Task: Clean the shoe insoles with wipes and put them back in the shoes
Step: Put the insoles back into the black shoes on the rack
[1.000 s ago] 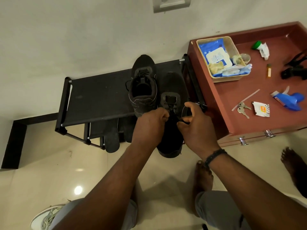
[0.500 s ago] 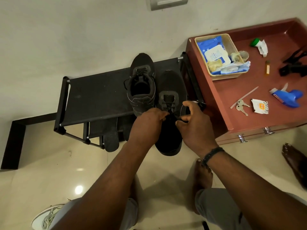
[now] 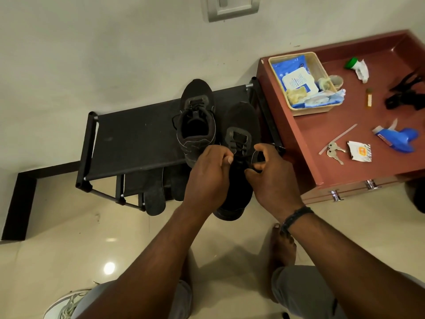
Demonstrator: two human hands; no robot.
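The near black shoe [image 3: 239, 157] stands heel-down against the front edge of the black shoe rack [image 3: 138, 139], just as it did a moment ago. Both hands remain at its opening: the left hand [image 3: 208, 173] and right hand [image 3: 271, 173] have their fingers curled, pinching the laces and collar. The second shoe [image 3: 196, 125] sits on the rack beside it. Two insoles [image 3: 154, 199] lean below the rack's front, so reinsertion seems pending. The wipes basket [image 3: 305, 81] rests right of the rack.
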